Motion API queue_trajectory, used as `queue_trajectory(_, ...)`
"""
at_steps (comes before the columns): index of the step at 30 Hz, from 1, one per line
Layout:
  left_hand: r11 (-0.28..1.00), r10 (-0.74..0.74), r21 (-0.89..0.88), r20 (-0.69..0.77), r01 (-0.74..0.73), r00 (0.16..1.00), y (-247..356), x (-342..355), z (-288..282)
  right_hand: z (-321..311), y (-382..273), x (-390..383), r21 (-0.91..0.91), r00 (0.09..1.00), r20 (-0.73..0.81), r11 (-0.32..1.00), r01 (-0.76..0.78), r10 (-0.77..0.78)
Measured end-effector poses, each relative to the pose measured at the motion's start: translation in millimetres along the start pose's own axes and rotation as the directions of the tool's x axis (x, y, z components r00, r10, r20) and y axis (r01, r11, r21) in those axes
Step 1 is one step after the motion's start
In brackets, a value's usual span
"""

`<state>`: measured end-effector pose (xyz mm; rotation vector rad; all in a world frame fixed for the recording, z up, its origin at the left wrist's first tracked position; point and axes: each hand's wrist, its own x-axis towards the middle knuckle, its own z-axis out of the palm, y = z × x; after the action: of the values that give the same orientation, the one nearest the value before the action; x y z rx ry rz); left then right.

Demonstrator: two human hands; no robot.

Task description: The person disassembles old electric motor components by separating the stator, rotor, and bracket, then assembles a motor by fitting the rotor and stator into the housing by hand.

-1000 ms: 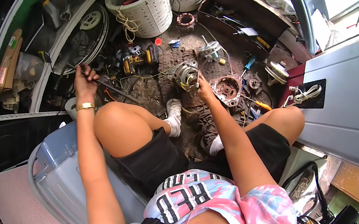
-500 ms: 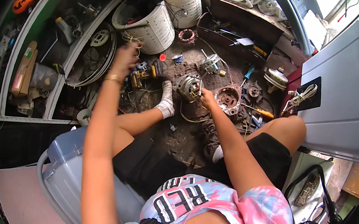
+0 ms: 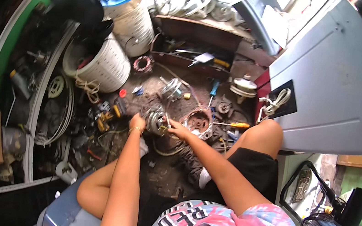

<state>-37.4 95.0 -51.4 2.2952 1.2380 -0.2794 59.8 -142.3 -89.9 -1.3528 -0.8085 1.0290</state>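
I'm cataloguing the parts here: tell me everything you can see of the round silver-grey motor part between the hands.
The round silver-grey motor part looks metallic and drum-shaped, with ring-like ridges and dark gaps. It is low over or on the dark, dirty floor, left of a rusty-looking, round open metal housing; whether it is lifted is unclear. The bare left hand appears to touch its left side; the bare right hand is close at its right, contact unclear.

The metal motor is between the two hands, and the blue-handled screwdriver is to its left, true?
Not left: the head view shows the blue-handled screwdriver to the right of the metal motor, which is between the left hand and right hand.
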Motion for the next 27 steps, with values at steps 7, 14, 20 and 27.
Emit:
queue_trajectory(7, 0.993, -0.111, 0.024, -0.053, 0.113, 0.992, -48.2, -64.5, -24.9, 34.0, -49.1, 44.7, -0.237, 0.926, -0.353, 0.945, -0.227, 0.134)
queue_trajectory(14, 0.931, -0.143, -0.335, 0.019, 0.141, 0.99, -36.9, -128.1, 10.5, 38.7, -84.7, 7.4, -0.497, 0.856, -0.494, 0.758, -0.423, 0.153)
queue_trajectory(20, 0.928, -0.071, -0.37, -0.065, 0.042, 0.995, -55.4, -128.1, 8.9, 53.0, -82.8, -5.8, -0.545, 0.861, -0.504, 0.751, -0.373, 0.061)
queue_trajectory(27, 0.391, -0.028, -0.871, -0.335, -0.298, 0.942, -7.4, -160.9, -84.6, 30.4, -38.0, -16.1, -0.397, 0.863, -0.505, 0.885, -0.242, 0.009)
